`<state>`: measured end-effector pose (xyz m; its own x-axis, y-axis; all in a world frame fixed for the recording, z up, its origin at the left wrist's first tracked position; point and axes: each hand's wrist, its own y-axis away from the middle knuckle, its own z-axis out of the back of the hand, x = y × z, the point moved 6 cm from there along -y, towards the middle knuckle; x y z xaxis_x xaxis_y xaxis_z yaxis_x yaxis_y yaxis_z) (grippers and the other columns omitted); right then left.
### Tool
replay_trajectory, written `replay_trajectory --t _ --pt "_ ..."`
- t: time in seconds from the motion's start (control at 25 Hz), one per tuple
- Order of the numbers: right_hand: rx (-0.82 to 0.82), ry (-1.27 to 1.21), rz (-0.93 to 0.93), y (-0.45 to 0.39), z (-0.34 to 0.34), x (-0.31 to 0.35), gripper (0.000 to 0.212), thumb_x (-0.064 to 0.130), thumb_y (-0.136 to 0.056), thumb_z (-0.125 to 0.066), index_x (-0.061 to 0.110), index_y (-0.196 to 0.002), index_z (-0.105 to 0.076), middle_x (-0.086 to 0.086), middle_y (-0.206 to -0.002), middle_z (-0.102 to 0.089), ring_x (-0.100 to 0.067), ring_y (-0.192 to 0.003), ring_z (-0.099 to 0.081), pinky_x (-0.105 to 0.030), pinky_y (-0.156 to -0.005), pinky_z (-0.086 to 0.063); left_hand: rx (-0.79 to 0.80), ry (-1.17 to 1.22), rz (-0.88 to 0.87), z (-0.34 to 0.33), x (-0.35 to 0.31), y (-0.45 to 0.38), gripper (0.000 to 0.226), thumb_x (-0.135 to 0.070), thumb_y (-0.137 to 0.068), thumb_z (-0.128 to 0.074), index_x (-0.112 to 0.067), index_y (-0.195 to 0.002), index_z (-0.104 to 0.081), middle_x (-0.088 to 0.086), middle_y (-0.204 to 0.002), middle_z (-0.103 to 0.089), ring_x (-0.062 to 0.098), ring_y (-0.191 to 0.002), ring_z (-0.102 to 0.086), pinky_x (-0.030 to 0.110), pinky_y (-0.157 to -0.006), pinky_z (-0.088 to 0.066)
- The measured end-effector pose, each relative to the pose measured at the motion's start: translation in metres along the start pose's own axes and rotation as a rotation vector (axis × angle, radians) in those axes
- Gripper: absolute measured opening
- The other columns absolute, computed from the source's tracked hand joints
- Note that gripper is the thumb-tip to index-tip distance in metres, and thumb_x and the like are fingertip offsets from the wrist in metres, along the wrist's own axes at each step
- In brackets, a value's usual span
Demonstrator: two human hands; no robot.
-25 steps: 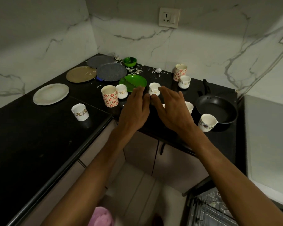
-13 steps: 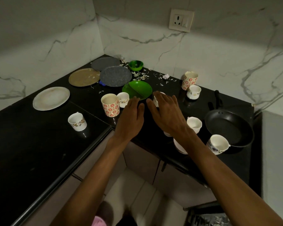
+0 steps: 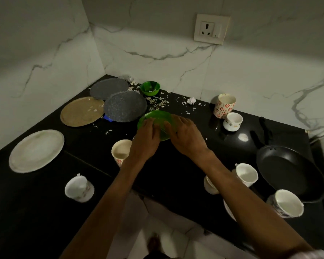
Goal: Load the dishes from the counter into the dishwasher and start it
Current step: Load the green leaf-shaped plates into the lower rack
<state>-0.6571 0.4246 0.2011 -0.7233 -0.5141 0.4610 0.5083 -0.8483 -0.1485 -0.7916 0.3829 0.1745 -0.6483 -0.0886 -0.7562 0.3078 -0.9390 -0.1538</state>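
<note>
Both hands have pushed farther across the black desk (image 3: pixel 45 212) since a second ago, leaving the small white cup they hovered near and arriving at the green plate (image 3: pixel 158 116). Left hand (image 3: pixel 145 139) lies over the plate's left part, fingers extended forward on its surface; right hand (image 3: pixel 187 135) covers the plate's right side, fingers reaching toward its centre. Whether either grip has closed on the rim cannot be told, as the fingertips blur against the green. Plate sits mid-desk, just near of a grey speckled plate (image 3: pixel 124 106) and a green bowl (image 3: pixel 150 88) ringed by white scraps. Just left of the left wrist stands a red-flowered cup (image 3: pixel 120 151). Far right, a second flowered cup (image 3: pixel 224 105) stands beside a small white cup (image 3: pixel 232 121). A black frying pan (image 3: pixel 288 171) rests at the right edge, with two white cups (image 3: pixel 246 173) (image 3: pixel 286 203) near it.
</note>
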Motion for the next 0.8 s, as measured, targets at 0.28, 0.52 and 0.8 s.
replay_trajectory --t 0.28,0.52,0.8 --pt "0.078 -0.080 -0.343 -0.033 -0.069 -0.033 0.047 0.044 -0.099 -0.046 0.001 -0.116 -0.053 -0.024 -0.103 -0.067 -0.039 -0.093 -0.066 -0.040 -0.071 -0.050 0.071 -0.033 0.086 -0.009 0.046 -0.053 0.044 -0.034 -0.104 -0.035 -0.011 -0.140 -0.046 0.010 -0.139 -0.053 0.026 -0.128 -0.049 0.046 -0.105 -0.041" --pt "0.169 0.043 -0.463 -0.043 -0.112 -0.057 0.062 0.041 -0.100 -0.043 -0.007 -0.138 -0.034 -0.026 -0.119 -0.061 -0.038 -0.109 -0.061 -0.042 -0.091 -0.049 0.109 -0.061 0.223 -0.017 0.072 -0.084 0.039 -0.028 -0.104 -0.037 -0.009 -0.136 -0.048 0.012 -0.136 -0.055 0.027 -0.126 -0.051 0.039 -0.103 -0.041" --pt "0.083 -0.229 -0.664 -0.054 -0.126 -0.069 0.052 0.031 -0.098 -0.055 -0.003 -0.134 -0.038 -0.022 -0.122 -0.060 -0.035 -0.113 -0.060 -0.036 -0.090 -0.047 0.209 -0.102 0.395 -0.026 0.110 -0.114 0.037 -0.029 -0.099 -0.046 -0.007 -0.128 -0.053 0.018 -0.126 -0.058 0.033 -0.113 -0.058 0.046 -0.098 -0.047"
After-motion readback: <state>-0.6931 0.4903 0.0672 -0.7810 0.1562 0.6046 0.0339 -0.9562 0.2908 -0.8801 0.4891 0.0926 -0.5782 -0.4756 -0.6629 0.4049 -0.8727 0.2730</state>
